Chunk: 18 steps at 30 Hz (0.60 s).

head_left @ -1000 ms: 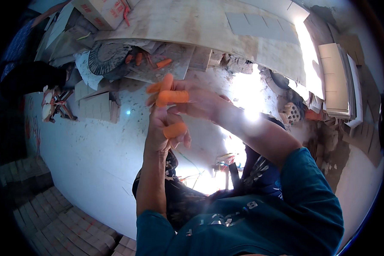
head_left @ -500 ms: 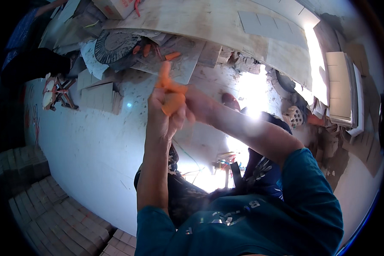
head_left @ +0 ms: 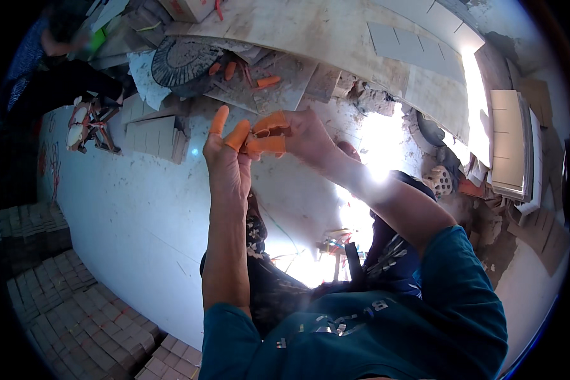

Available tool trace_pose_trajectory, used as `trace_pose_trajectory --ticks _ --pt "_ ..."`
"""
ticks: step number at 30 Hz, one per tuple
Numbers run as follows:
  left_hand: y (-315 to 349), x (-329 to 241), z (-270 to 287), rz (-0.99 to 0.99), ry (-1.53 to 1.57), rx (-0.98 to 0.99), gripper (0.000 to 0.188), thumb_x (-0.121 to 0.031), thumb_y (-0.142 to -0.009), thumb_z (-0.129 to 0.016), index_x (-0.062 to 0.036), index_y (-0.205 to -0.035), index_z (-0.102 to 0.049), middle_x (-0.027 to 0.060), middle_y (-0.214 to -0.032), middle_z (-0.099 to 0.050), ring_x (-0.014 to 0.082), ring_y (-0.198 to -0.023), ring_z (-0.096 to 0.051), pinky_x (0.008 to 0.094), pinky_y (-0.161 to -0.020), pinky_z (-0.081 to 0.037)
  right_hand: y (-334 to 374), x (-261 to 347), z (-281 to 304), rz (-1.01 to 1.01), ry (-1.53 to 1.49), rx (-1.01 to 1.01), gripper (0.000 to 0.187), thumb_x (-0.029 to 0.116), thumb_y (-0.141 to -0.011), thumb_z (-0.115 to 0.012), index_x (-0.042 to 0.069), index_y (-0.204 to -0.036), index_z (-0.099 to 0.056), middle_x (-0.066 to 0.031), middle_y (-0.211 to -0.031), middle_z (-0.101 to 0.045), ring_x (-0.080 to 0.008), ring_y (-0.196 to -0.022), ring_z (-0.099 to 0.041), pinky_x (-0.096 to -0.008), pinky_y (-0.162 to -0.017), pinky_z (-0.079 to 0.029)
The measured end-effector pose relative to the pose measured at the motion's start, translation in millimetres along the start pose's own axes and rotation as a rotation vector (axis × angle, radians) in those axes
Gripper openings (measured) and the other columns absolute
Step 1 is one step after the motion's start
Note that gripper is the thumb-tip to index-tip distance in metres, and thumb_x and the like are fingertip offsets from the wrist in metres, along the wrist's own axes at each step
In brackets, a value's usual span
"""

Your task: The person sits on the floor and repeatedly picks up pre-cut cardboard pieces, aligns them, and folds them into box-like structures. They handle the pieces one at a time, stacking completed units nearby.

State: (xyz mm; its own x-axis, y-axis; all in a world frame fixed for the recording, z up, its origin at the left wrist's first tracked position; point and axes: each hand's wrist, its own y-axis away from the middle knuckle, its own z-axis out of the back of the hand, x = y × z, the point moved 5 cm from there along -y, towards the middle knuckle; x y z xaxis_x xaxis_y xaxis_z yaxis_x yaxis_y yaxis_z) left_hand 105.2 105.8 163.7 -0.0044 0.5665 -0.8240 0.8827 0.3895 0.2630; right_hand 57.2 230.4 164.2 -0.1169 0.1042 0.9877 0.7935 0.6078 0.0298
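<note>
My right hand [head_left: 304, 136] curves its capped thumb and finger around a small gap, touching my left hand [head_left: 227, 166] near its fingertips; whether either pinches anything I cannot tell. Orange finger caps [head_left: 272, 121] cover fingers on both. Overlapping fingers hide the contact. Beyond my grip, loose orange caps [head_left: 268, 82] lie on a dirty board [head_left: 292, 94]; cardboard sheets [head_left: 151, 138] lie left of it

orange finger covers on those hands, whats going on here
A person in a teal short-sleeved shirt has both hands raised together. The left hand and right hand wear orange tubular finger covers. The right hand's covered digits meet the left hand's fingers; what exactly they pinch is unclear. Beyond them, loose orange covers lie on a littered grey board.
</note>
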Motion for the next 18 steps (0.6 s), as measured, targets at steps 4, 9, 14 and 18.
trace_pose_trajectory --ticks 4,9,14,18 --pt "1 2 -4 0.041 0.029 0.16 0.059 -0.007 -0.089 -0.053 0.008 -0.137 -0.021 0.0054 -0.072 -0.056 0.0122 -0.061 -0.057 0.0297 -0.059 -0.056 -1 -7 12 -0.211 -0.3 -0.002 0.017 0.015 -0.08 -0.068 0.002 -0.09 -0.065 -0.0048 -0.075 -0.063 -0.0091 -0.056 -0.056 -0.0222 -0.046 -0.041" --pt "10 -4 -14 0.081 0.095 0.325 0.049 -0.011 -0.088 -0.054 0.0073 -0.131 -0.037 0.0038 -0.073 -0.055 0.0125 -0.064 -0.055 0.0322 -0.063 -0.055 6 -3 5 -0.334 -0.726 0.085 0.016 0.014 -0.087 -0.06 -0.001 -0.091 -0.061 -0.009 -0.072 -0.064 -0.0115 -0.051 -0.056 -0.0222 -0.044 -0.04" --pt "9 -4 -11 -0.021 -0.318 0.402 0.05 -0.007 -0.075 -0.069 0.0032 -0.121 -0.052 0.003 -0.074 -0.056 0.0121 -0.071 -0.056 0.0284 -0.069 -0.052 -1 9 11 -0.202 -0.587 0.151 0.017 0.016 -0.085 -0.064 0.0 -0.083 -0.062 -0.0098 -0.066 -0.063 -0.0121 -0.045 -0.055 -0.0217 -0.037 -0.037" --pt "9 3 -8 0.118 -0.423 0.28 0.031 -0.004 -0.072 -0.071 0.0001 -0.102 -0.065 0.0051 -0.078 -0.061 0.0128 -0.066 -0.057 0.0261 -0.065 -0.048 -1 8 18 -0.196 -0.495 0.108 0.016 0.016 -0.083 -0.066 0.0 -0.081 -0.064 -0.0086 -0.058 -0.06 -0.0124 -0.04 -0.053 -0.0224 -0.033 -0.035"
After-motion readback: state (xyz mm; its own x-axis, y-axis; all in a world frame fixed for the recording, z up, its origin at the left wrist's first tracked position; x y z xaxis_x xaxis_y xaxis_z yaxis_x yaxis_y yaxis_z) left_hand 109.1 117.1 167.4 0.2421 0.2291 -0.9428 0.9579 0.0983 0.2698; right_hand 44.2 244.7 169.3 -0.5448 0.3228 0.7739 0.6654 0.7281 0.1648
